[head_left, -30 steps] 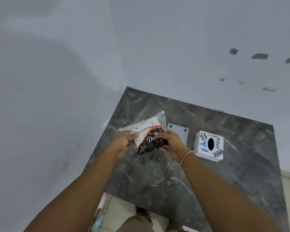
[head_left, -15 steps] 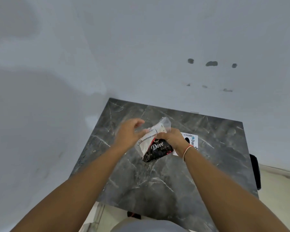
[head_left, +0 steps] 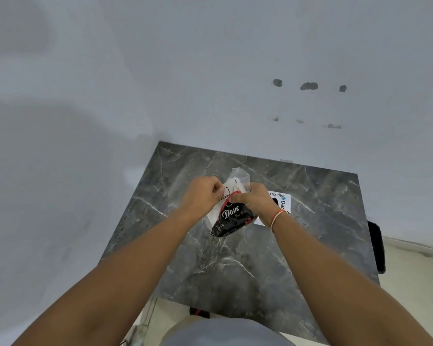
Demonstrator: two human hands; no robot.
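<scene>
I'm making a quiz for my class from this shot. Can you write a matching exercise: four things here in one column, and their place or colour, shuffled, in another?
Things:
1. Dove packet
2. white box
3. wrist thread
4. table

Place or colour:
A. dark grey with pale veins
B. orange, round the right wrist
C. pinched by the left hand and the right hand
D. on the table, partly hidden behind the right hand

Pairs: 1-C, 2-D, 3-B, 4-A.
</scene>
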